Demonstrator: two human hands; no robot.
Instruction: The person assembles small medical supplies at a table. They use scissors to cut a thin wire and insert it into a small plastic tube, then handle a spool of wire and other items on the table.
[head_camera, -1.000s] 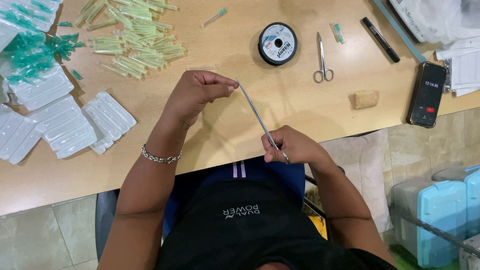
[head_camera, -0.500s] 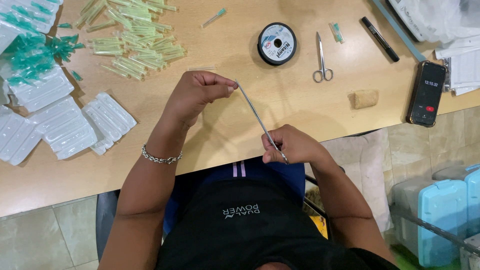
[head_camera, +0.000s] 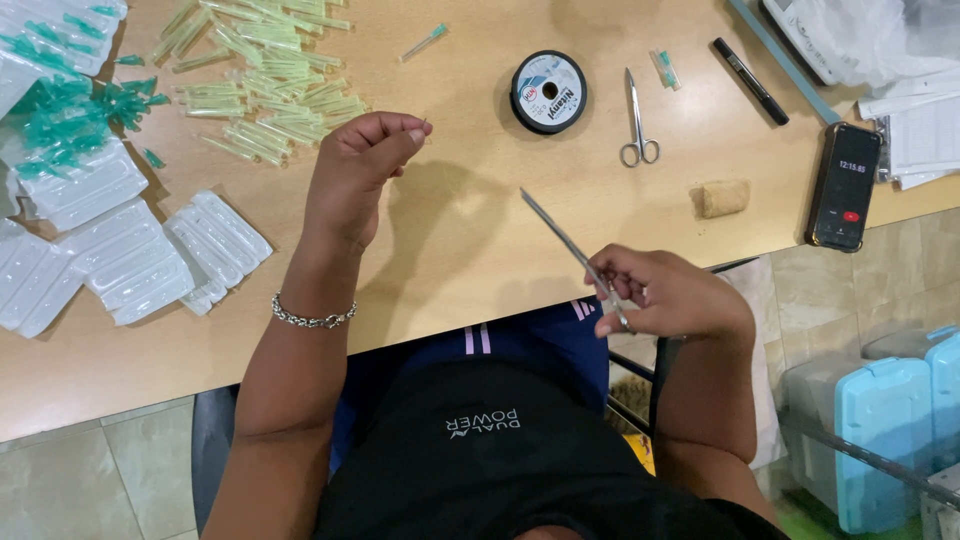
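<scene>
Pulled apart since half a second ago: left hand (head_camera: 362, 165) up and away from forceps (head_camera: 568, 243), which earlier met it at the tip. Left hand closed, pinching something too thin to identify. Right hand (head_camera: 668, 293) closed on forceps handle, tip angled up-left over table (head_camera: 480, 240). Thread spool (head_camera: 548, 92) and scissors (head_camera: 638, 120) beyond, untouched.

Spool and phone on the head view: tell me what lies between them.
Between the black spool and the black phone, the head view shows small metal scissors and a tan block on the wooden table.
</scene>
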